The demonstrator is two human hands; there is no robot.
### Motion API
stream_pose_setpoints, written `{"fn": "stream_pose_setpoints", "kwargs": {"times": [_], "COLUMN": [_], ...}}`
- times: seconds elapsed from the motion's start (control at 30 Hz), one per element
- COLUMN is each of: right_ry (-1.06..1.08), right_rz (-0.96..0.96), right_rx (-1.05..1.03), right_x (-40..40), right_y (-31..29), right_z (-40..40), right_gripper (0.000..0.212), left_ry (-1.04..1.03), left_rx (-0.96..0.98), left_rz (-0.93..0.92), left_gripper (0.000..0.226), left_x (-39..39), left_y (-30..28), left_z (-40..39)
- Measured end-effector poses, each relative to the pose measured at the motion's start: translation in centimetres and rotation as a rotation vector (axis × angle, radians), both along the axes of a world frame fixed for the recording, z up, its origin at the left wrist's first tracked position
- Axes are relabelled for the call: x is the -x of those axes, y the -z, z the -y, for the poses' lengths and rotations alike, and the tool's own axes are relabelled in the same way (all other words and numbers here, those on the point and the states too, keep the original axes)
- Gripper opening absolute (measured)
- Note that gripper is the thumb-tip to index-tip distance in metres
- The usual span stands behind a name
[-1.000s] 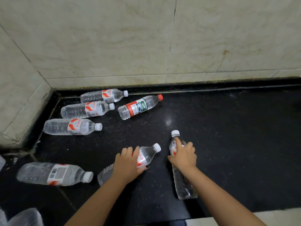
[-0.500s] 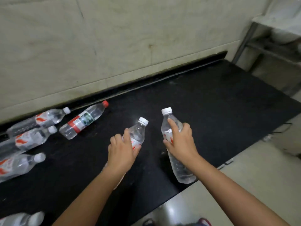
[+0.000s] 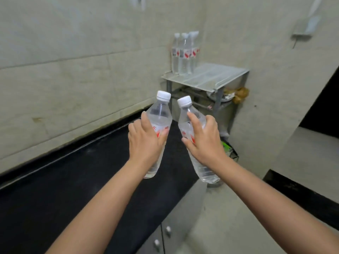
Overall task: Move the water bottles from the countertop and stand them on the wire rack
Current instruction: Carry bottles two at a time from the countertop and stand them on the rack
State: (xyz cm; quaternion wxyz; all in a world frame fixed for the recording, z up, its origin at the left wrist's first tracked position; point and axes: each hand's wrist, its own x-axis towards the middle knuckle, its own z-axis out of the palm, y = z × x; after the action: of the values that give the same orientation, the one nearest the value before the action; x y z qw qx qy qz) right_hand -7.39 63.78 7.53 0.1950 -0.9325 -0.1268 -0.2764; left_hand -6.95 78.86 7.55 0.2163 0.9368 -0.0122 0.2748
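Pale tiled walls back a black counter (image 3: 55,189) leading to the wire rack (image 3: 207,77), where three bottles (image 3: 184,54) already stand. The left hand (image 3: 145,142) grips one bottle (image 3: 158,116), the right hand (image 3: 203,142) another (image 3: 190,114), both mid-air, not yet placed.

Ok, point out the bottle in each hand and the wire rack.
Left-hand bottle (image 3: 160,114): head view, clear shoulder below the cap.
Right-hand bottle (image 3: 185,125): head view, upper body.
Wire rack (image 3: 216,76): head view, bare top shelf.
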Motion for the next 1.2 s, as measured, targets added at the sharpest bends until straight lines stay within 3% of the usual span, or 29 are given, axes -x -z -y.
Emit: {"fn": "stream_pose_setpoints", "kwargs": {"times": [0.23, 0.33, 0.47, 0.6, 0.83, 1.07, 1.2], "right_ry": [0.050, 0.047, 0.009, -0.057, -0.166, -0.376, -0.507], "right_rz": [0.076, 0.102, 0.148, 0.160, 0.214, 0.193, 0.105], "right_rx": [-0.117, -0.127, -0.132, -0.150, -0.253, -0.263, -0.260], "right_x": [-8.1, -12.5, -20.8, -29.8, -43.9, -57.7, -65.4], "right_y": [-2.8, -3.5, -5.3, -8.3, -11.3, -10.4, -9.3], "right_z": [13.5, 17.8, 22.9, 26.7, 29.9, 30.5, 30.0], "right_gripper": [0.059, 0.060, 0.063, 0.063, 0.079, 0.063, 0.064], "left_ry": [0.053, 0.046, 0.032, 0.015, -0.064, -0.244, -0.402], "left_rx": [0.133, 0.118, 0.107, 0.198, 0.181, 0.160, 0.250], "left_rz": [-0.047, 0.021, 0.143, 0.200, 0.213, 0.206, 0.129], "left_gripper": [0.083, 0.099, 0.089, 0.099, 0.099, 0.100, 0.077], "left_x": [-7.7, -12.2, -21.2, -30.1, -42.5, -52.3, -57.7], "left_y": [-2.4, -2.9, -4.1, -6.5, -9.5, -8.5, -8.4], "left_z": [11.5, 13.9, 16.9, 20.2, 25.1, 28.9, 30.9]}}
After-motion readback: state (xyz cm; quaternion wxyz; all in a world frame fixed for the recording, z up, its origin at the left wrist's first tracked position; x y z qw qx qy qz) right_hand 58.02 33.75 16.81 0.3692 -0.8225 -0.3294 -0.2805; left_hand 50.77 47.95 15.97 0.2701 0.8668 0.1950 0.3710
